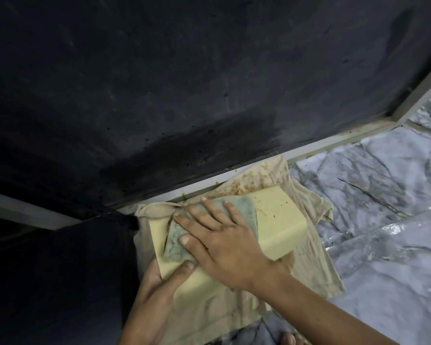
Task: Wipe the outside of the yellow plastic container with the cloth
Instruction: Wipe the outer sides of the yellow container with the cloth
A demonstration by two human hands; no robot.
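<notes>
The yellow plastic container lies upside down or on its side on a stained beige cloth, its pale flat face up with a few dark specks near the far end. My right hand lies flat on a small grey-green cloth, pressing it against the container's top face. My left hand grips the container's near left corner, thumb on top, fingers hidden underneath.
A black wall panel with a pale strip along its base rises just behind the container. Marbled grey floor spreads to the right. A dark surface fills the left. A toe shows at the bottom edge.
</notes>
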